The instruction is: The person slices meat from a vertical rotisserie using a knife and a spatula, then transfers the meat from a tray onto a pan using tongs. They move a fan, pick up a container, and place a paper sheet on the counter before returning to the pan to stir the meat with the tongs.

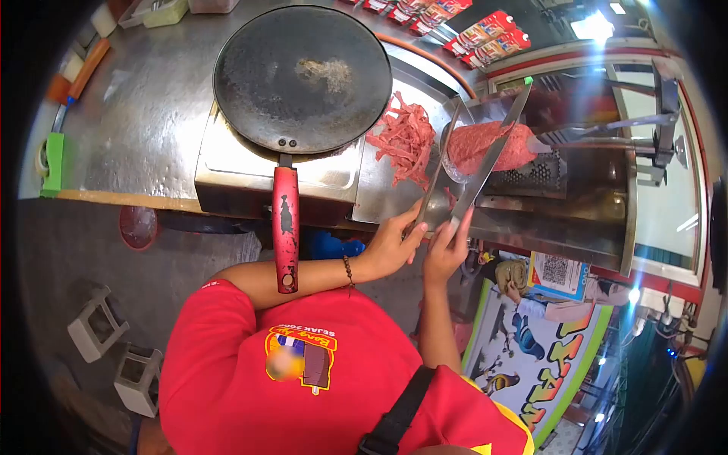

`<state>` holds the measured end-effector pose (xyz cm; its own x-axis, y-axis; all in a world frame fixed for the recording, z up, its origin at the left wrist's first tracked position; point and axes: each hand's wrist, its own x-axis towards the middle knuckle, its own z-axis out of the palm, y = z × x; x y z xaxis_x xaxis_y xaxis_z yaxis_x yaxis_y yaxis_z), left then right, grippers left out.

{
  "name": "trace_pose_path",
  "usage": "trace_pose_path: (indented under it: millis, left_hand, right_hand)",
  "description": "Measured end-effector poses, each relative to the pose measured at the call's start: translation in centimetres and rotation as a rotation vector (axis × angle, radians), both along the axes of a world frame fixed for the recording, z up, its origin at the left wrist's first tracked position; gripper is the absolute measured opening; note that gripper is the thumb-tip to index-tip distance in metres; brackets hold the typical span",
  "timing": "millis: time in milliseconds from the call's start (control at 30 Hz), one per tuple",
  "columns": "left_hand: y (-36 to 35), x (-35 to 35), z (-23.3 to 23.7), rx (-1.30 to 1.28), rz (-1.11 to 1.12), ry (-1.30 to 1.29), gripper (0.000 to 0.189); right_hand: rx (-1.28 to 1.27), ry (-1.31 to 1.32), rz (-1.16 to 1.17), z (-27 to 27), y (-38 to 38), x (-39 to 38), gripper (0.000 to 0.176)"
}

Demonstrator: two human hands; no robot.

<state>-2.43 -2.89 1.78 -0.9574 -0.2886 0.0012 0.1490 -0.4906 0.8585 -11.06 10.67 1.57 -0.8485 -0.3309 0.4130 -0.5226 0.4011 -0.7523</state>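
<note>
My left hand (392,244), with a beaded bracelet on its wrist, is closed around the lower end of a long, thin metal tool (434,178). Beside it, my right hand (446,252) grips a long knife (489,163). The knife's blade crosses a reddish block of meat (474,145) on a spit. The metal tool slants past the block's left end, near a rounded metal dish (453,168) partly hidden behind it. Thin slices of meat (406,144) lie heaped on the metal surface left of the tool.
Left of the meat, a round black pan (296,80) with a red handle (285,227) rests on a metal stove (220,163). A metal grill housing (569,227) stands right of my hands. Red packets (485,38) hang at the back. Stools (98,322) stand on the floor at left.
</note>
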Motion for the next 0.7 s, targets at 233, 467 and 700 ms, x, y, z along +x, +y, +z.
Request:
trace_pose_path:
  millis: [233,467,700]
  left_hand:
    - [0.5,-0.4,-0.4,-0.025,-0.054,-0.016,0.059]
    - [0.4,-1.7,-0.1,0.047,0.014,0.002,0.058]
    - [0.9,-2.2,-0.1,0.061,0.006,0.022,0.055]
  right_hand:
    - [0.027,0.01,0.013,3.1,-3.4,-3.5,0.056]
    - [0.126,0.04,0.02,-1.5,3.1,1.2,0.054]
    - [0.184,-0.012,0.0,2.1,-1.0,-2.9,0.054]
